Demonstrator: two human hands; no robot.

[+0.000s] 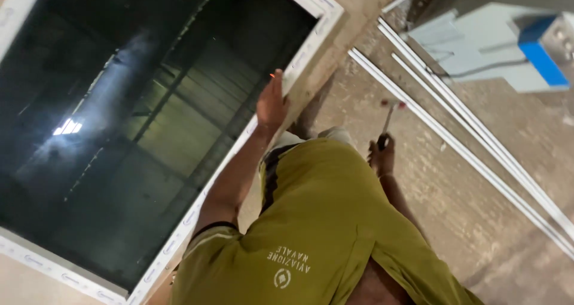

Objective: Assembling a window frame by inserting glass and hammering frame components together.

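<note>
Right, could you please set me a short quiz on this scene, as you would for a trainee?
1. True or false: the left hand rests on the edge of the white window frame.
2. What does the right hand hold?
A) a small hammer with red tips on its head
B) a paint brush
C) a tape measure
3. What lies on the concrete floor to the person's right?

Key
1. True.
2. A.
3. Long white strips, lying side by side.
</note>
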